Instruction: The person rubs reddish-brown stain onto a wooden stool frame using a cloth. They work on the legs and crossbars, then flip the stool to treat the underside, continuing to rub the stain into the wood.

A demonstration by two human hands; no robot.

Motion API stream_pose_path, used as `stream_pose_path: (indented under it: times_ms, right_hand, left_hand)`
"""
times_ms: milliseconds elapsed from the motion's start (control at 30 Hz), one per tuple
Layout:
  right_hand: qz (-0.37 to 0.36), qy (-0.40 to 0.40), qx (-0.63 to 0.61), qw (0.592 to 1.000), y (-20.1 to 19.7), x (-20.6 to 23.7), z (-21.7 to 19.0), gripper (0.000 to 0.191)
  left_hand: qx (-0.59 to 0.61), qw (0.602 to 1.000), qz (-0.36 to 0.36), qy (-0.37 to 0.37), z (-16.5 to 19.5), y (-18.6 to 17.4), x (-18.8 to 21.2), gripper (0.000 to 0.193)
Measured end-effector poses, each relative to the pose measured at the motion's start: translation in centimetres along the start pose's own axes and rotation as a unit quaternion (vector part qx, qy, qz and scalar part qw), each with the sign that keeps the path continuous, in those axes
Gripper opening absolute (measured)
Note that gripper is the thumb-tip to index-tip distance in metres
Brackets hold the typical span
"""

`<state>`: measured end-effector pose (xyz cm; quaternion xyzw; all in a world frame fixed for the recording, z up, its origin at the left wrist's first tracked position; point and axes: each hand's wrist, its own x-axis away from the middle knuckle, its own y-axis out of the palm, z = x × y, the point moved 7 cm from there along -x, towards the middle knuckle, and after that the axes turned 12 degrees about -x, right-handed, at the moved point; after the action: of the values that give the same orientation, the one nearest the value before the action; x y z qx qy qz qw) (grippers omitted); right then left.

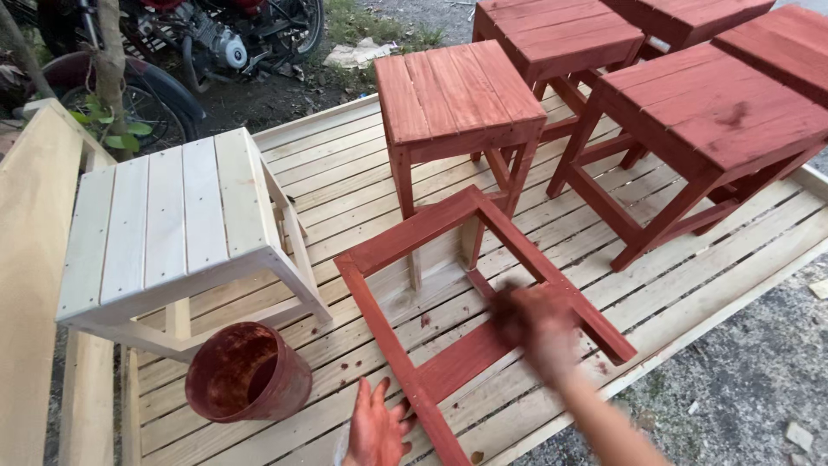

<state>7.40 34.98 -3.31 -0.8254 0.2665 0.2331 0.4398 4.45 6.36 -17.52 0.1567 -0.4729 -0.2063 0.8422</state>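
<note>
An upturned wooden stool [448, 293] lies on the slatted platform, its leg frame stained red-brown. My left hand [377, 429], smeared with red stain, rests with fingers spread on the near rail of that stool. My right hand [535, 324] is blurred with motion over the right rail and looks closed on a dark stained rag or brush; what it holds is unclear. A stain-covered bucket [247, 371] stands just left of my left hand.
An unpainted pale stool [168, 224] stands at the left. Several red-stained stools [461, 95] stand at the back and right. The pale slatted platform [690, 285] ends at gravel on the right. A motorbike [198, 39] is parked behind.
</note>
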Motion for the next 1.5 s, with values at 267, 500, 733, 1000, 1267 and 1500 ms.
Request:
stream_pose_path:
  times_ms: [267, 500, 733, 1000, 1267, 1500]
  right_hand:
    - [0.004, 0.286, 0.126, 0.950, 0.7, 1.9, 3.2, 0.065]
    - [-0.078, 0.071, -0.066, 0.992, 5.6, 7.2, -10.0, 0.066]
    - [0.012, 0.413, -0.462, 0.785, 6.2, 9.9, -2.3, 0.040]
    - [0.094, 0.461, -0.536, 0.701, -0.5, 13.3, 7.1, 0.036]
    - [0.094, 0.449, -0.585, 0.669, -13.9, 8.9, 12.4, 0.050]
    - [0.183, 0.436, -0.599, 0.646, -21.5, 5.6, 13.3, 0.058]
  left_hand:
    - [-0.021, 0.999, -0.038, 0.016, 0.1, 1.6, 1.0, 0.086]
    - [-0.152, 0.986, -0.037, 0.062, 1.2, 1.5, 0.9, 0.087]
    - [-0.102, 0.965, 0.050, 0.236, 2.4, 3.9, 0.8, 0.072]
    - [0.158, 0.966, 0.092, 0.181, 2.8, 4.6, -1.4, 0.050]
    - [-0.594, 0.607, 0.358, 0.389, 13.2, 7.4, 5.7, 0.023]
    - [-0.648, 0.624, 0.307, 0.311, 13.6, 15.5, 7.8, 0.045]
